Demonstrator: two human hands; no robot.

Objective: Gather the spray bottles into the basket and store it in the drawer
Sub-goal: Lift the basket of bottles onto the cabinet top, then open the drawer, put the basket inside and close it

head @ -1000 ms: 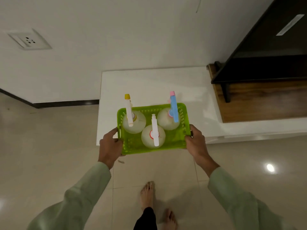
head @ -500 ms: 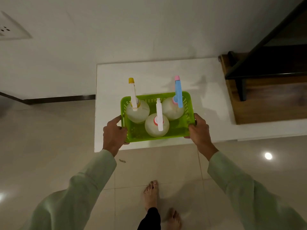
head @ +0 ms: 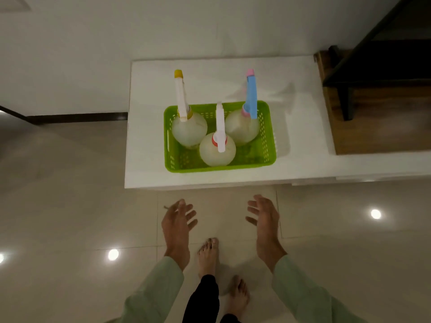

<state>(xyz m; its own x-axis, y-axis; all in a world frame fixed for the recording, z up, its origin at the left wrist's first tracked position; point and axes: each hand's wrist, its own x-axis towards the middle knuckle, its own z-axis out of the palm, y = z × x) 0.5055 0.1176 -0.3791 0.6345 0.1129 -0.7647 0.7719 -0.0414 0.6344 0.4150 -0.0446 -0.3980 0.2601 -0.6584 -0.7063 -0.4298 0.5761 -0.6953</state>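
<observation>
Half a second ago both my hands were clamped on the short ends of the green basket (head: 220, 164), carrying it over the white counter (head: 300, 127); now the basket sits flat on that counter near its front edge and my hands have let go and pulled back toward me.

My left hand (head: 177, 221) hangs over the floor tiles (head: 70, 217), well short of the counter edge, fingers spread and loosely curled, palm turned inward, holding nothing. My right hand (head: 264, 217) mirrors it on the other side, fingers splayed wide and empty, palm facing the left one. Both forearms reach forward out of pale green sleeves (head: 300, 290), wrists roughly level, with the gap between the hands about matching the basket's width.

Three spray bottles stand upright inside the basket: one with a yellow-tipped nozzle (head: 189, 129) at the left rear, one with a blue trigger head (head: 242, 127) at the right rear, and one with a white head and red collar (head: 217, 149) at the front middle, touching both. My bare feet (head: 207, 257) show below, between the arms.
</observation>
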